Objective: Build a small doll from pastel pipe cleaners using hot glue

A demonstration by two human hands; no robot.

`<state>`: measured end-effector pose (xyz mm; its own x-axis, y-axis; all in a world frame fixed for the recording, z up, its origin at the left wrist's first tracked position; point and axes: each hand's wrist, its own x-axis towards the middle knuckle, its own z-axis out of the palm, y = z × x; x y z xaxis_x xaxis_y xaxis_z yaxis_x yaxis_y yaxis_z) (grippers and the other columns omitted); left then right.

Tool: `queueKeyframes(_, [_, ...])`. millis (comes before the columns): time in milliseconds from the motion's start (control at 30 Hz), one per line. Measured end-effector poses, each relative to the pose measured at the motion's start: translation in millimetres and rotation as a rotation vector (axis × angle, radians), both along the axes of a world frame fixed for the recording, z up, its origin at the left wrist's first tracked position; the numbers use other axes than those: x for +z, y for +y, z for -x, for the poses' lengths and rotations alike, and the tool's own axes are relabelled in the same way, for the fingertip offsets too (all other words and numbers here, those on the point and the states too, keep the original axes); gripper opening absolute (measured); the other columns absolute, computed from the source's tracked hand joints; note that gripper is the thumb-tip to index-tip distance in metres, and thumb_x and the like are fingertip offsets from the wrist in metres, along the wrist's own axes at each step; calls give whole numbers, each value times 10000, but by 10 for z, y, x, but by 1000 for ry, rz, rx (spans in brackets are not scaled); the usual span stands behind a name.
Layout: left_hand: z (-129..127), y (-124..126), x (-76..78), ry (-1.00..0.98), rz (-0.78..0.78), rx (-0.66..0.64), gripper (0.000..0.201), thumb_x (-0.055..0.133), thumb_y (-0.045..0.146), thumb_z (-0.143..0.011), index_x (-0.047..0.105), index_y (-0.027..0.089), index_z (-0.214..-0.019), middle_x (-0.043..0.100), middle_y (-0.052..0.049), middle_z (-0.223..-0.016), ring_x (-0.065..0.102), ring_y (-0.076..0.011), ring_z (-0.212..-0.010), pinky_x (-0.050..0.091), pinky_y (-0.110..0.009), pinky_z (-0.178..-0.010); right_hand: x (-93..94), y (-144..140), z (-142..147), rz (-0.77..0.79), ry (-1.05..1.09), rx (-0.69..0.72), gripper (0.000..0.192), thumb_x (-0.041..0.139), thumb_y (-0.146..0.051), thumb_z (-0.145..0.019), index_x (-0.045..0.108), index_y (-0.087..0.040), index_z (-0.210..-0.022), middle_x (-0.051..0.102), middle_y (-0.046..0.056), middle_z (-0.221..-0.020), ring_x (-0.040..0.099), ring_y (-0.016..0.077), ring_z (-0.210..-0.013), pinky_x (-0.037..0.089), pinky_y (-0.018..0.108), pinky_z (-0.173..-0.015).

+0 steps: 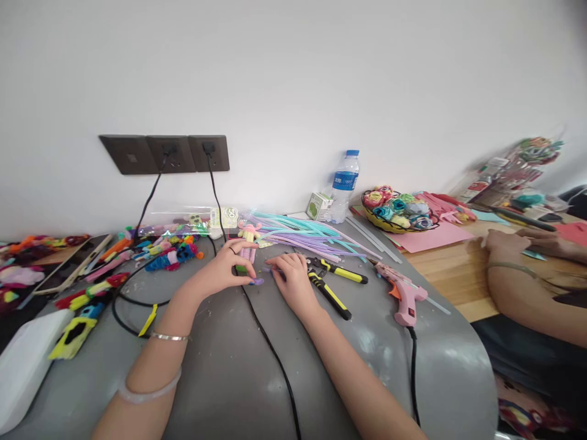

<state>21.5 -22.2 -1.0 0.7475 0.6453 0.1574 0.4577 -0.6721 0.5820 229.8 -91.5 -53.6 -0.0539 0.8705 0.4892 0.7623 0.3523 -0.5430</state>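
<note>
**Two hands pinch a tiny purple piece on the grey table**

Two bare arms reach out from the bottom of the picture over a grey table. On one arm sit a silver bangle and a clear bracelet. A black cord runs across the table between the arms.

Left hand has its fingers curled, and the tips pinch a small purple piece that lies on the table. A dark ring is on one finger. Right hand lies low on the table, fingers close together, and its tips meet the same purple piece from the other side. The piece sits right between the two hands.

Just beside the right hand lie yellow and black pliers. A pink glue gun rests a bit further right. Behind the hands is a pile of long purple and blue fuzzy sticks, and a water bottle stands near the wall. Little colourful fuzzy toys lie on the left.

Far right, another person's hand rests on a wooden table, near a basket of fuzzy flowers.
</note>
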Motion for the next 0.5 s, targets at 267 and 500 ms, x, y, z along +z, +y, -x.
queueKeyframes(267, [-40, -8, -24, 39, -73, 13, 119, 721, 228, -828, 796, 318, -807, 508, 26, -1512, 309, -356, -1462, 317, -591, -1168, -17, 11, -70, -72, 442, 61, 230, 515, -97, -859, 624, -213, -1026, 702, 48, -920, 666, 207, -877, 503, 335, -816])
queueKeyframes(500, [-124, -14, -37, -107, -207, 45, 105, 724, 191, -826, 727, 267, -898, 658, -37, -1292, 513, -294, -1261, 420, -521, -1077, -6, -5, -60, -23, 678, 272, 195, 547, -131, -894, 613, -230, -1049, 735, 47, -940, 707, 194, -929, 540, 359, -877])
